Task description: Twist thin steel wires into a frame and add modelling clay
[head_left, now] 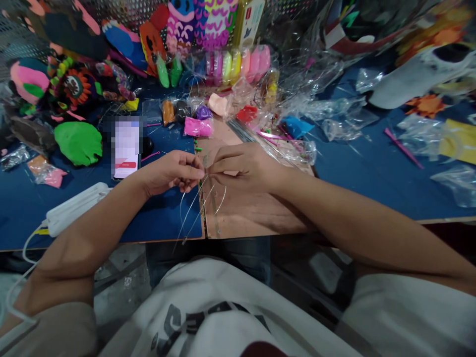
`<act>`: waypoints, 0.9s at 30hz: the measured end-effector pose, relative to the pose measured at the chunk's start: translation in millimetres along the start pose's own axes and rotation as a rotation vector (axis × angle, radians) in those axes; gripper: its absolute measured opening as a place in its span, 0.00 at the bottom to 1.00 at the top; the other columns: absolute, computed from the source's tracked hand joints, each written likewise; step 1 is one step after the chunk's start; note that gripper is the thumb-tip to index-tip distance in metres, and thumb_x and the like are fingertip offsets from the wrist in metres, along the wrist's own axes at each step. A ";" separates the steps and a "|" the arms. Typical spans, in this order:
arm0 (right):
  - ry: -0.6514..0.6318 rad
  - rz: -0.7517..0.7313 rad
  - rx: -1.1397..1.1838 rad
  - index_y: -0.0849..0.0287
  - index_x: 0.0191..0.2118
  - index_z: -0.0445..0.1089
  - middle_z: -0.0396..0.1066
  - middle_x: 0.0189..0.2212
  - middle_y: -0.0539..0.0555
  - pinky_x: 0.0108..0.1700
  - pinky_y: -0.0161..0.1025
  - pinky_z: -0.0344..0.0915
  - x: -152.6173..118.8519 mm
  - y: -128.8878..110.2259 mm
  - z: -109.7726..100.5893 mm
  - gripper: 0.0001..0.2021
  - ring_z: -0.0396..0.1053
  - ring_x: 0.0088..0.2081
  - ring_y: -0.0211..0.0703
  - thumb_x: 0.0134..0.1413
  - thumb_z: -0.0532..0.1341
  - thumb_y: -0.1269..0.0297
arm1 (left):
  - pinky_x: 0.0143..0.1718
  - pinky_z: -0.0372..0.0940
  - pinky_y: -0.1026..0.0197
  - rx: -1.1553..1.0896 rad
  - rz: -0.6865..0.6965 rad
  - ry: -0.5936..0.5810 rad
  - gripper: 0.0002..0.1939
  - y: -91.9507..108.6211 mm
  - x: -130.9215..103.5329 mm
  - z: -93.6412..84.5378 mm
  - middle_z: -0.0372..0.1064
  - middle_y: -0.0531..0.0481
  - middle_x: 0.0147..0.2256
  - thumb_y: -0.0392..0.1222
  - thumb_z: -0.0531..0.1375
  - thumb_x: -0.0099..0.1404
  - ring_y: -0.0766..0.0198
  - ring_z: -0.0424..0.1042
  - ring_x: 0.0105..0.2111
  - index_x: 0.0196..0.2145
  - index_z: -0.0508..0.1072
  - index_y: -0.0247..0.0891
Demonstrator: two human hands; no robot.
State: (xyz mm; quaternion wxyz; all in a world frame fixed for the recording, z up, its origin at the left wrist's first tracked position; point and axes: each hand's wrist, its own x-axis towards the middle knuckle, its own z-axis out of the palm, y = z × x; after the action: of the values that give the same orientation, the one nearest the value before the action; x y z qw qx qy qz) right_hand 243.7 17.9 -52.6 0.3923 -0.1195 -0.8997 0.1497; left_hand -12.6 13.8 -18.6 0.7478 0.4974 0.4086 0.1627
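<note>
My left hand (pixel 178 171) and my right hand (pixel 243 167) meet above the seam between the blue table and a brown board. Both pinch thin silvery wires (pixel 191 210) at the point where the fingertips come together. Several loose wire ends hang down from there toward the table's front edge, some of them curved. The exact spot where the wires cross is hidden by my fingers. Just beyond my right hand, a bundle of straight grey wires (pixel 243 133) lies on the board (pixel 256 213). A pink packet of clay (pixel 198 127) sits beyond the fingertips.
Left of my hands are a lit phone (pixel 126 144), a white power bank (pixel 78 208) with a cable, and a flat green clay piece (pixel 78 142). Clay figures and a row of coloured clay packs (pixel 238 65) line the back. Clear plastic wrappers (pixel 347 119) and a magenta stick (pixel 403 148) lie right.
</note>
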 end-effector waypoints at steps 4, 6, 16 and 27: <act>-0.060 -0.064 -0.053 0.58 0.45 0.79 0.82 0.41 0.56 0.47 0.42 0.79 -0.3 1.1 2.9 0.08 0.82 0.45 0.44 0.77 0.62 0.71 | 0.21 0.61 0.68 0.162 -0.010 -0.035 0.08 1.6 -2.1 2.4 0.73 0.52 0.21 0.38 0.74 0.59 0.70 0.68 0.19 0.31 0.78 0.36; -0.082 -0.082 -0.098 0.58 0.44 0.79 0.82 0.40 0.56 0.48 0.43 0.79 0.3 0.4 2.8 0.09 0.82 0.44 0.45 0.78 0.61 0.70 | 0.22 0.61 0.68 0.222 0.005 -0.043 0.07 2.8 -3.0 3.9 0.72 0.52 0.20 0.37 0.72 0.59 0.70 0.68 0.19 0.30 0.77 0.37; -0.101 -0.099 -0.193 0.59 0.42 0.78 0.82 0.36 0.54 0.41 0.40 0.73 1.1 -2.4 2.5 0.08 0.78 0.37 0.43 0.75 0.61 0.72 | 0.26 0.55 0.66 0.617 0.263 0.101 0.05 -2.4 -4.4 14.2 0.70 0.56 0.23 0.31 0.65 0.55 0.71 0.65 0.23 0.30 0.75 0.37; -0.060 0.114 -0.072 0.59 0.42 0.80 0.81 0.35 0.54 0.38 0.38 0.68 -4.8 1.6 5.5 0.07 0.76 0.35 0.42 0.68 0.63 0.73 | 0.23 0.62 0.64 0.475 0.199 0.139 0.02 -5.3 0.8 5.5 0.75 0.52 0.23 0.36 0.64 0.64 0.67 0.71 0.20 0.35 0.77 0.37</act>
State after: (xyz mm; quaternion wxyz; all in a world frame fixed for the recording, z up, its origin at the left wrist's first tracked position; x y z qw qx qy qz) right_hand 243.1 16.8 -60.0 0.3514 -0.1801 -0.9075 0.1431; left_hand -8.7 8.5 -22.6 0.5606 0.6844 0.4347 0.1686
